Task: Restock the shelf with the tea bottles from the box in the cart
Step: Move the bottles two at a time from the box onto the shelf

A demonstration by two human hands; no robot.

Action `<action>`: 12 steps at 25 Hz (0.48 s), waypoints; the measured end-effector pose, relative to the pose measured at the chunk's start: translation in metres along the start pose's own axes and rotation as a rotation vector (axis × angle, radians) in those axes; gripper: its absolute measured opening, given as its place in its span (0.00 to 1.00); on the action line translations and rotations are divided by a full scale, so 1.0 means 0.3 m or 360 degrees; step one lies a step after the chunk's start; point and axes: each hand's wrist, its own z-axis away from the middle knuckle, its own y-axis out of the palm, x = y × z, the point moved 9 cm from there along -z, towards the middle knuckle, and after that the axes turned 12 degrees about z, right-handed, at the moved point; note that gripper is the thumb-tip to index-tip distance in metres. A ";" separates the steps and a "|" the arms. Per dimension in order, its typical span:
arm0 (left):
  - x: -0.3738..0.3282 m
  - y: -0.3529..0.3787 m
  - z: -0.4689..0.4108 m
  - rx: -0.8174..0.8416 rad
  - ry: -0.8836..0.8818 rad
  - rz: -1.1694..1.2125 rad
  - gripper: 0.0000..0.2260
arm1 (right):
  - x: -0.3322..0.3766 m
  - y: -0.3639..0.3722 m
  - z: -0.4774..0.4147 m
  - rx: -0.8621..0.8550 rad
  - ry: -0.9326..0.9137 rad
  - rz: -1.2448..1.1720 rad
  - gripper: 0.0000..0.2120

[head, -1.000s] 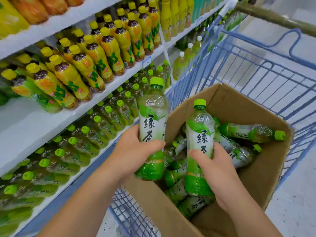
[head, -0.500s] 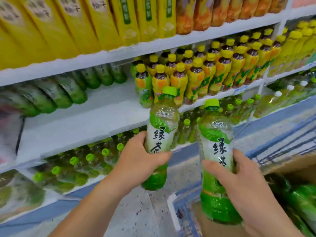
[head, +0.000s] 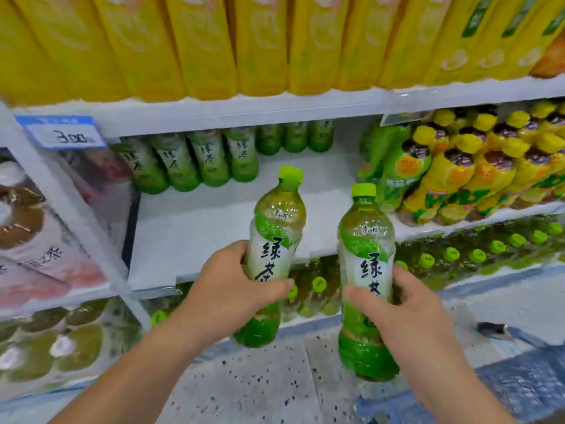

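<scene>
Tea bottles, a left tea bottle (head: pixel 275 240) and a right tea bottle (head: pixel 365 270), are held up in the air in front of the shelf (head: pixel 198 234). They are side by side but not touching. The shelf is white and wide, with a big bare patch in the middle. On the board above it stand tall yellow cartons (head: pixel 201 41) in a long line. The floor (head: pixel 260 390) below is pale with dark specks. At the right of the shelf is a crowd of yellow bottles (head: pixel 458 179) with yellow caps. At the back of the shelf stands a back row (head: pixel 211 160) of green bottles with the same writing as the two in the air. The left tea bottle leans a little to the right at the top. The right tea bottle is almost straight up. Both have a green cap and a green bottom. The left hand (head: pixel 226 298) is wrapped round the middle of the left tea bottle, thumb across the front. The right hand (head: pixel 406 316) is wrapped round the middle of the right tea bottle the same way. A small blue price tag (head: pixel 61 131) sticks out at the top left.
</scene>
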 end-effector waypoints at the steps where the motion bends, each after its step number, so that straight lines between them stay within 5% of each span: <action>1: 0.017 -0.046 -0.023 -0.0029 0.0010 -0.0016 0.16 | 0.012 0.036 -0.021 0.0003 -0.0012 0.0021 0.07; 12: -0.009 -0.067 -0.332 -0.0229 0.0232 0.0115 0.19 | 0.157 0.128 -0.382 -0.0017 -0.0280 0.0298 0.08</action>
